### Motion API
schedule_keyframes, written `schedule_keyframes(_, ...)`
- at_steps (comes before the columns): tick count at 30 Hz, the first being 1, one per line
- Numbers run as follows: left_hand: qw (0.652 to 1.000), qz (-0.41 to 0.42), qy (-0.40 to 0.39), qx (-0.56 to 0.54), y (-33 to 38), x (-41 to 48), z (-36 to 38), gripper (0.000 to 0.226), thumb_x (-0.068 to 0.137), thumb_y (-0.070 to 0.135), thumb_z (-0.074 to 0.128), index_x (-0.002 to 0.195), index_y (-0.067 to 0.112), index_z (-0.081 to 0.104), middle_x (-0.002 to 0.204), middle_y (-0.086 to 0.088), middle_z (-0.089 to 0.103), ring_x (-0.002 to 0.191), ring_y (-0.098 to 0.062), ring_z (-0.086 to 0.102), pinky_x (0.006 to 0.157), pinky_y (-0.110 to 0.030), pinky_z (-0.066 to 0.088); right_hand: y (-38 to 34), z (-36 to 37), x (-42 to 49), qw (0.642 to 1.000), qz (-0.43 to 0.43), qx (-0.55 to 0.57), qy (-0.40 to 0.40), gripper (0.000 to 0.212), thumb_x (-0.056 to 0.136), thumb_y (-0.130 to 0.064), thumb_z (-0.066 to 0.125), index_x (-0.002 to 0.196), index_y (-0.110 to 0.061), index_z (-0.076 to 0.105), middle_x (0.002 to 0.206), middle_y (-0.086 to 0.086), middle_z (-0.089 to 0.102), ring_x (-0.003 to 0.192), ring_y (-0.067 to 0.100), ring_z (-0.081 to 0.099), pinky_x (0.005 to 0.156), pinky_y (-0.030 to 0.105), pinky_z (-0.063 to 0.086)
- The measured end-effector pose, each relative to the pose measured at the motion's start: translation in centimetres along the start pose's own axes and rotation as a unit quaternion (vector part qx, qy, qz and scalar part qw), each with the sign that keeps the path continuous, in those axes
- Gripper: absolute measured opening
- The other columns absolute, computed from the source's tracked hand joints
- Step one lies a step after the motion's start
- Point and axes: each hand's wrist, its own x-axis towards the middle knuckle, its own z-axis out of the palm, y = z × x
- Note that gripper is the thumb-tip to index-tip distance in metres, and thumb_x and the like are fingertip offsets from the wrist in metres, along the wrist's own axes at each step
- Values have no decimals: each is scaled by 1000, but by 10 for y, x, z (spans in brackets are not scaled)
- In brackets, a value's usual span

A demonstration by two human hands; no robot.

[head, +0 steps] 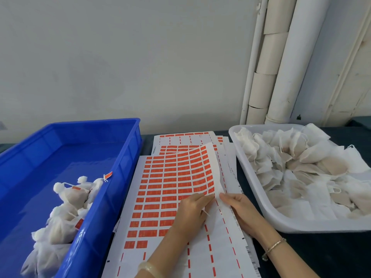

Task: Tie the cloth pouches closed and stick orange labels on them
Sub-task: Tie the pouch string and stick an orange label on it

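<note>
Step in hand: I judge this is peeling one orange label from the label sheet (170,189); no pouch is plainly in hand.
Left grip (190,211): fingers curled, tips pinched at the lower corner of the sheet's lifted flap. I cannot tell whether they hold a label or only the liner.
Right grip (239,207): thumb and fingers clamped on the lifted right edge of the same sheet, just beside the left fingertips.
Label sheet: it lies on a stack of like sheets on the bench (321,253), between the blue bin (128,157) and the white tray (261,197). Its right side curls up off the stack.
Pouches: the untied pouches (301,163) are heaped in the white tray. The tied pouches (66,197), some showing orange labels, lie at the near end of the blue bin.
White string (206,213): a short strand pokes out under the left grip. I cannot see whether a pouch is tucked in that palm.
How I would peel: bend the liner back sharply with the right grip so a label corner lifts by itself. Then I would take only that corner with the left and draw it off low and slowly.
Watch for: two labels coming off together, the adhesive folding onto itself, or the flap tearing along its dashed line.
What follows, as I judge it: the label goes on a pouch's string, like those in the bin.
</note>
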Motion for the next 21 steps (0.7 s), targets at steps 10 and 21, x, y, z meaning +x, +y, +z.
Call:
schedule_keyframes(10,998,-66,2,-24,3,2,-3,30,92,21,60,122,23,64,119,8,66,107,-8,61,91,-2,31,0,4,-2,1000,-12,-11,22,41,82,-34,63,106,-2,69,103,28,67,82,39,67,78,41,54)
schedule_keyframes(21,945,-241,130,-181,1,10,-8,15,88,24,66,102,25,69,91,17,65,67,-7,66,55,-10,51,0,6,-5,999,-25,-28,16,25,95,-25,55,104,-7,71,95,16,72,72,23,70,60,27,54)
